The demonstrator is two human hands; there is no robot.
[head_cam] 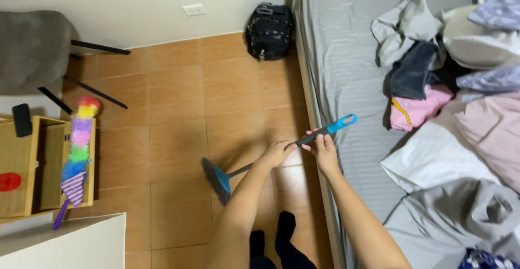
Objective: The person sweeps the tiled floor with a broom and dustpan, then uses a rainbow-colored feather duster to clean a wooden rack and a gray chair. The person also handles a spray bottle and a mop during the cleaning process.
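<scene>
Best bet for sweeping here, I'd say: short low strokes, head flat on the tiles. Both arms reach forward; left hand [276,153] and right hand [324,148] are each closed round the broom [260,162] handle, its head down beside the bed [346,79].

We look down on an orange-brown tiled floor [179,106] where a broom's dark bristle head [215,178] rests on the tiles near our feet. A black backpack [269,30] sits on the floor against the wall, just beside the bed. The bed [336,68], under a grey striped sheet, carries a heap of clothes [414,63], a pink garment [417,112], pillows [482,41] and a white folded cloth [433,158]. A grey chair [32,49] stands at left.
</scene>
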